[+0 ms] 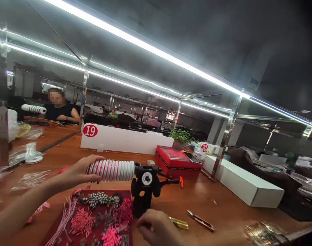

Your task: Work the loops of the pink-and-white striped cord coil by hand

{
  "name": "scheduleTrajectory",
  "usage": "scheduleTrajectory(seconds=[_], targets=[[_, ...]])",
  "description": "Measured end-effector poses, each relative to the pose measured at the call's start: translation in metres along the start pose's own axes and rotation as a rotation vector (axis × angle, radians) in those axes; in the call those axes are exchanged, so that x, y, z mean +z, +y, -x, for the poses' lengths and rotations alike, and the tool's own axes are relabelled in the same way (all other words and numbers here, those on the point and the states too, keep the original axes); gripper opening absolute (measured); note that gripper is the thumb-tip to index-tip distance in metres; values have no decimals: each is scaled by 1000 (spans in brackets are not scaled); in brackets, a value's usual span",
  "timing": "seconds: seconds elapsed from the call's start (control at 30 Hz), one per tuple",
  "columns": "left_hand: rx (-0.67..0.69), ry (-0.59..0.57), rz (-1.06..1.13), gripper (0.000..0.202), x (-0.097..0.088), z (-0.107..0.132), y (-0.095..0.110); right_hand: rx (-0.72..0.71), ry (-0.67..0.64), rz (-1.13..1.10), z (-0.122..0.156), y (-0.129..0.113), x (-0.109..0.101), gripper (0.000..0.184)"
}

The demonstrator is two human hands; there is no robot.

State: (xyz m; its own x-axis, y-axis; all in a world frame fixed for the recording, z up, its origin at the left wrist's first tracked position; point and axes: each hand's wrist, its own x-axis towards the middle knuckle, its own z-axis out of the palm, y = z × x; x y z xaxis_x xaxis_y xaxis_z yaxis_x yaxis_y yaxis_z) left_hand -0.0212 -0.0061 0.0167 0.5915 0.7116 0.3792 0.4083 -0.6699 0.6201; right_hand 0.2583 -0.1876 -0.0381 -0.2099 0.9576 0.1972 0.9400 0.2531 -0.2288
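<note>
My left hand (85, 172) is wrapped round the left end of a white ribbed cylinder (122, 171) with pink cord or strands along part of it. The cylinder lies sideways, its right end joined to a black cranked stand (142, 196) with a round white dial (147, 178). A crank handle (171, 182) sticks out to the right. My right hand (158, 225) is low in front of the stand, its fingers curled; whatever they may hold is hidden. Left of that hand is a dark red tray (130, 232) with pink strands (82, 220) and dark-and-white beads (98, 199).
Right of my right hand lie a yellow tube-like item (180, 223) and thread snips (200, 220). Behind the stand are a red box (176, 164) and a white divider (125, 138). A long white box (248, 182) stands right. A co-worker (61, 107) sits at far left.
</note>
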Motion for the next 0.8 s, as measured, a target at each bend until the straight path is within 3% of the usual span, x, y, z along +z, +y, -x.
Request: scheduleTrajectory(seconds=[0.1,0.2,0.43,0.8], targets=[[-10,5,-9,53,0,1,1,-114,94,66,-30,-16,1,20],[1,16,-29,50,-1,4,7,-189,51,198,-50,-32,10,11],[34,35,-139,50,-2,8,22,-80,-47,332,-98,-37,60,15],[66,68,-148,53,0,10,18,-69,-23,323,-119,-27,92,11]])
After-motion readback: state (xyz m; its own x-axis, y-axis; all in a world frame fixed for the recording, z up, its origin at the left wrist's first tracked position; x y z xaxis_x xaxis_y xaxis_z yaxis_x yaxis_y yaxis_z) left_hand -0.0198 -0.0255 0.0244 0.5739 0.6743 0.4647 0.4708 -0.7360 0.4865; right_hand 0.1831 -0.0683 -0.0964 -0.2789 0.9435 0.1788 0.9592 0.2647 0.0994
